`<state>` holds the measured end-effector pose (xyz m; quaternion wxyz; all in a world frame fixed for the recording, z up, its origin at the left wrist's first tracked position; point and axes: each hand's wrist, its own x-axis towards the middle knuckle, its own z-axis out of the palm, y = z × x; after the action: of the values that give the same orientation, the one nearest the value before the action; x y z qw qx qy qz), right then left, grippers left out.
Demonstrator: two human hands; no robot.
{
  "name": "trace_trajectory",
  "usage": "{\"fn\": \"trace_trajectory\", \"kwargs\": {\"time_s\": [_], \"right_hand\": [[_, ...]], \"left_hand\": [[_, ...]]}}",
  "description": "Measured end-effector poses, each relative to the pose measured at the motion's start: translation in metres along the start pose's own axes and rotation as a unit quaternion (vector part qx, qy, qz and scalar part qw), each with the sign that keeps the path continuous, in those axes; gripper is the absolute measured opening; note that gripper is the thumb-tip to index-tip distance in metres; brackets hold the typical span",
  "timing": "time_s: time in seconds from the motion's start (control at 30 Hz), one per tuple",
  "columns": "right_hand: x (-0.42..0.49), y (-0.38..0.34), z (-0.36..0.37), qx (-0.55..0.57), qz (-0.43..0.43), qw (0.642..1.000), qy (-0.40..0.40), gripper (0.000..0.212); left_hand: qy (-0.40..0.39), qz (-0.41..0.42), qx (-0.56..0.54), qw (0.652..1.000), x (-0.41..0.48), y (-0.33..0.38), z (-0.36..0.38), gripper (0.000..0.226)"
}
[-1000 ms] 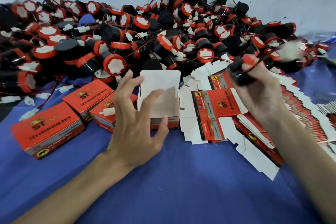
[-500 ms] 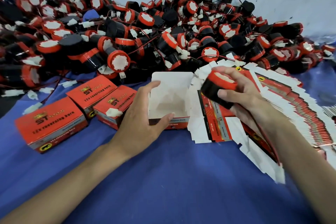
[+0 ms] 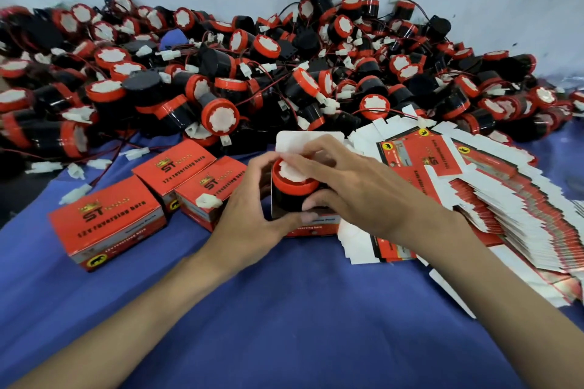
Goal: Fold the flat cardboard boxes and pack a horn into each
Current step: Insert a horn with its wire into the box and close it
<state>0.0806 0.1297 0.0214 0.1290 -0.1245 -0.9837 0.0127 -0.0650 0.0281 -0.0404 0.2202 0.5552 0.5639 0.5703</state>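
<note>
A black horn with a red rim [image 3: 292, 189] stands partly inside an open red cardboard box [image 3: 311, 227] whose white lid flap [image 3: 303, 140] sticks up behind it. My right hand [image 3: 350, 180] grips the horn from above and the right. My left hand [image 3: 252, 215] holds the box's left side, thumb along its front. A fanned stack of flat box blanks [image 3: 493, 199] lies to the right. A big heap of horns [image 3: 284, 73] fills the back.
Three closed red boxes [image 3: 110, 221] stand in a row at the left on the blue cloth [image 3: 284, 325]. Loose white connectors and red wires [image 3: 76, 193] trail from the heap. A pale wall rises behind the pile.
My right hand carried the horn left and down into the open box. My left hand shifted from the flap to the box's left side.
</note>
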Motion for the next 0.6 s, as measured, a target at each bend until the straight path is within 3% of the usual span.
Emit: {"fn": "trace_trajectory", "kwargs": {"time_s": [0.1,0.23,0.33,0.5,0.6], "right_hand": [[0.001,-0.004,-0.001,-0.021,0.021,1.0,0.005,0.051],[-0.001,-0.008,-0.005,-0.013,0.041,0.999,-0.012,0.032],[-0.003,-0.009,-0.005,-0.023,0.037,0.999,-0.033,0.023],[-0.007,-0.004,-0.015,-0.062,0.029,0.994,-0.09,0.032],[-0.017,0.001,-0.033,-0.092,0.087,0.982,-0.142,0.059]], "left_hand": [[-0.005,-0.005,0.001,1.0,0.0,0.0,0.0,0.071],[-0.005,-0.01,0.017,1.0,-0.002,0.002,0.0,0.068],[0.0,-0.013,0.025,1.0,-0.003,0.0,0.0,0.056],[0.008,-0.011,0.036,0.999,-0.002,-0.005,-0.001,0.049],[-0.002,-0.015,0.035,0.999,-0.001,-0.006,0.0,0.05]]}}
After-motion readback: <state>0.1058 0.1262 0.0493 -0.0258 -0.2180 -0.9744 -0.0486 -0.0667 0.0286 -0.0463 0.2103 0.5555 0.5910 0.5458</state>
